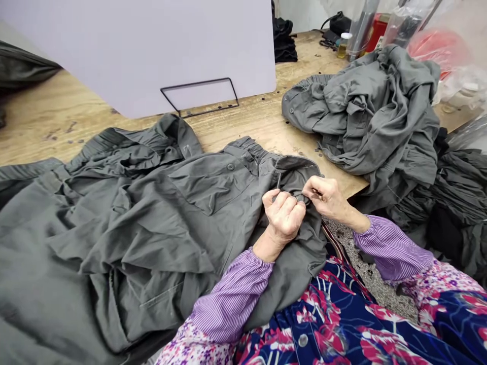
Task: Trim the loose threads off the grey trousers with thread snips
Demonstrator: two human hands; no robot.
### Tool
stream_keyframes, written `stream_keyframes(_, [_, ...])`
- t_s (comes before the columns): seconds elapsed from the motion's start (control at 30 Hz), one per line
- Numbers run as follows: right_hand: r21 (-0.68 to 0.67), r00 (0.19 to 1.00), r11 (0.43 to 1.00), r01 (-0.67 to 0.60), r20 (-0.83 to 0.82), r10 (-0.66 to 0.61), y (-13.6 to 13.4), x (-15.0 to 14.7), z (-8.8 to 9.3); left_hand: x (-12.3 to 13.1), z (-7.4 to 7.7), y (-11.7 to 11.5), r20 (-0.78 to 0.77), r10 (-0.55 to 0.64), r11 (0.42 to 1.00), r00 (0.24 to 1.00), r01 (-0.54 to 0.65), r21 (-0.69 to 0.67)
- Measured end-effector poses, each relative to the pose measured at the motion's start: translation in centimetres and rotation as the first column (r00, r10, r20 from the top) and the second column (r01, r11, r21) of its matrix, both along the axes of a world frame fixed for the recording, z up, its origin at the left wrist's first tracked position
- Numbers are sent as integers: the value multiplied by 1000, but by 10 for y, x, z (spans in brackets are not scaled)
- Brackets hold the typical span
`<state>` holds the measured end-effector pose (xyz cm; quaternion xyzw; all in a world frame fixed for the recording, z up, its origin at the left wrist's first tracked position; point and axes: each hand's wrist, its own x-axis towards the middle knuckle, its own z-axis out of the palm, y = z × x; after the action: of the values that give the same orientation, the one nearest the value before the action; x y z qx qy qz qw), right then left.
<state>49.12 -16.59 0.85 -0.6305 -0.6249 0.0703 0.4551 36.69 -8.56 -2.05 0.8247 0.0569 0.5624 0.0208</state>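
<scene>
**Left hand [284, 213] clenched on a grey garment [216, 197], right hand [325, 196] pinched beside it**

Between one and two o'clock, a small clear jar [343, 48] with a white lid holds yellowish liquid. Just beyond it stands a red container [376, 33], its contents hidden. At two o'clock, crumpled clear plastic [437, 86] lies around something smooth and red [439, 48], too blurred to name.

The garment spreads from the centre towards four o'clock, matt woven cloth with an elastic gathered edge, a round button [230, 167] and stitched seams. Its right end is bunched where both hands work, just off centre towards four o'clock. The left hand is a fist gripping the cloth. The right hand touches the folds just beside it, fingers curled and tips together; whether they pinch cloth or some small piece cannot be told.

At ten o'clock lies another rumpled length of grey cloth [131, 152], with a puckered band. A loose grey heap [376, 116] sags over the edge of the surface [262, 119] at two o'clock, and darker creased fabric [456, 187] is piled at three. The surface is pale grained wood, scattered with dark specks. At eleven, a smooth, flat lilac-white board [171, 45] stands behind a thin black wire frame [200, 96]. Striped purple sleeves [232, 296] gather at both wrists.
</scene>
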Motion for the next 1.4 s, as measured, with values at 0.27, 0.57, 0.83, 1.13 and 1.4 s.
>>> stream_keyframes(0.27, [-191,738,981,17,-660,-141,-8,-9,-10,-2,-4,-5,-53,-50,999,997,50,-9])
stream_keyframes(0.57, [-288,711,951,-114,-693,-124,-32,4,0,-1,8,-27,-168,-100,907,981,20,-420])
stream_keyframes(0.83, [-273,977,960,-67,-212,8,-54,-11,17,13,6,-29,-208,-43,943,977,-29,-331])
stream_keyframes(1.13, [-386,983,922,37,178,35,-77,-2,36,6,-1,-21,-181,-113,880,977,13,-475])
stream_keyframes(1.4, [-345,650,897,276,755,91,-48,10,46,8,2,-19,-121,-96,862,988,22,-506])
